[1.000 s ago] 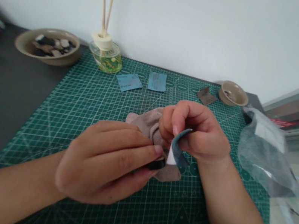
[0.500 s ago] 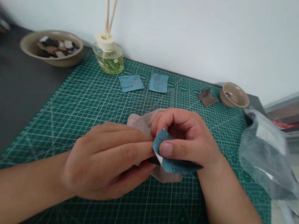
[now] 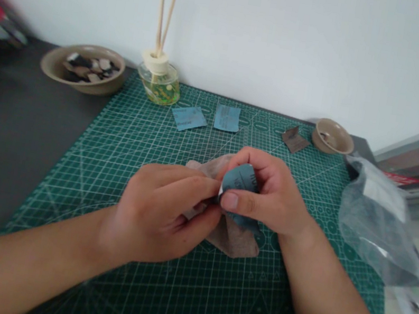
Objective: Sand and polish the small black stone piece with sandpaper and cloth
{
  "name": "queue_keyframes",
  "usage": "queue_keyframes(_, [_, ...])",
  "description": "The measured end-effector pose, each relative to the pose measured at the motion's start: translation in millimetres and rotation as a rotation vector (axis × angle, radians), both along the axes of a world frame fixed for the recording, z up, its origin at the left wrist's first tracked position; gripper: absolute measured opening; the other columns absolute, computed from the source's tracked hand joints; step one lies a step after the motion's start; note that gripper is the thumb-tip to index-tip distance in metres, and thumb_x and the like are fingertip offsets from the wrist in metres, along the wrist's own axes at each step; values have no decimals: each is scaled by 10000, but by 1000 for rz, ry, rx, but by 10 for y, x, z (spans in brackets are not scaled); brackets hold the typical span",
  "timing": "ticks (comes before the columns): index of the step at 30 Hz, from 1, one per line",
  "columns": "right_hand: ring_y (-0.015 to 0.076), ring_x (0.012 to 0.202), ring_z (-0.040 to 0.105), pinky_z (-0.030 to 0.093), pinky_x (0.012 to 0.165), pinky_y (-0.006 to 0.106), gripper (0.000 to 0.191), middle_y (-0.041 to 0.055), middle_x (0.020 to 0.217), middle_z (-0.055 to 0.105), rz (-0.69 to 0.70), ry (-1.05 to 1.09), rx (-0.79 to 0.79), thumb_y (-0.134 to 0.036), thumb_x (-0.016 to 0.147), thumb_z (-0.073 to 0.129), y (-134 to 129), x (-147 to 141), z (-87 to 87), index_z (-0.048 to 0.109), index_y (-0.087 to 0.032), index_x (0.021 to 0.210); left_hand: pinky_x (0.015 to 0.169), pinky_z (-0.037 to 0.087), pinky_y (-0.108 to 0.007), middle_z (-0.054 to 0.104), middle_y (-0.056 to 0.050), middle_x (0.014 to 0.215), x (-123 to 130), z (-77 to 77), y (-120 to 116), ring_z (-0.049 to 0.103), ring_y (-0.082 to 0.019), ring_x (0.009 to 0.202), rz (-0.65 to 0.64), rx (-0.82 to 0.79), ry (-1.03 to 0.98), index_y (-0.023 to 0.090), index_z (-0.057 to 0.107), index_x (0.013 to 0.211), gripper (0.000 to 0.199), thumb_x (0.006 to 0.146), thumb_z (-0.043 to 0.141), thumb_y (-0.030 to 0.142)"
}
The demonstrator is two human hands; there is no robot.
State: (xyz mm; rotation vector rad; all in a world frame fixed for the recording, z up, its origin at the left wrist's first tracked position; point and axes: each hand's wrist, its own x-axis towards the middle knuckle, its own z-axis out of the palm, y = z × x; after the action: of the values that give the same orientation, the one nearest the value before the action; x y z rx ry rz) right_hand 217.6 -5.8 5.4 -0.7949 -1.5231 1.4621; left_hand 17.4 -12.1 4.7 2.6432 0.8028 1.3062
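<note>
My right hand (image 3: 267, 193) grips a folded piece of blue sandpaper (image 3: 241, 177) with printed backing, its thumb pressing on the front. Against the sandpaper, my left hand (image 3: 167, 214) pinches a small dark piece (image 3: 213, 199), mostly covered by the fingers, so its shape cannot be made out. Under both hands a crumpled greyish-pink cloth (image 3: 234, 239) lies on the green cutting mat (image 3: 109, 178). Two flat blue sandpaper pieces, one at left (image 3: 189, 118) and one at right (image 3: 227, 118), lie farther back.
At the back left are a bowl (image 3: 53, 66) of small dark and light pieces and a reed diffuser (image 3: 160, 84). A folded brown sheet (image 3: 295, 140), a smaller bowl (image 3: 333, 137) and a clear plastic bag (image 3: 375, 222) are at the right. A white wall (image 3: 273, 39) stands behind.
My left hand has drawn its fingers into a tighter pinch on the dark piece. The sandpaper has turned upward in my right hand. The view has shifted slightly.
</note>
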Motion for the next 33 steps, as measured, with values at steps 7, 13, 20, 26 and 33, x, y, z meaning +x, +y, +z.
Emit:
queue_keyframes(7, [110,617,600,511,544,222,246,-8,715,657,45,152,-105,-222,740,860,-7,34,-40,629,-157,792,636,640,-263,794,-17,812,-51,34,-34,733,-138,658,-30,-123,-70,212,665,956,116,868,670,136])
queue_keyframes(13, [123,625,676,543,556,225,190,9,769,720,118,327,-142,-152,768,836,1,56,-75,655,-159,826,679,631,-227,800,0,887,-58,1,-80,745,-123,718,-111,-304,-264,218,692,1012,203,833,730,129])
queue_keyframes(20, [135,692,704,571,591,230,173,31,831,742,179,413,-148,-98,756,817,-2,35,-55,660,-153,803,563,540,-165,749,-10,756,-13,-7,5,686,-85,608,-239,-287,-296,160,701,949,187,787,764,90])
queue_keyframes(26, [103,638,608,498,565,214,171,-7,751,685,131,328,-109,-135,746,825,-10,37,-69,664,-168,795,575,546,-199,753,-23,773,-6,-14,59,697,-110,630,-196,-192,-210,174,681,938,155,807,713,97])
queue_keyframes(33, [176,821,634,537,693,291,239,20,771,662,-13,10,-55,-264,737,864,0,12,-3,641,-176,742,556,529,-240,717,-16,722,-22,-62,74,673,-139,604,-127,-133,-99,210,666,926,137,818,683,129])
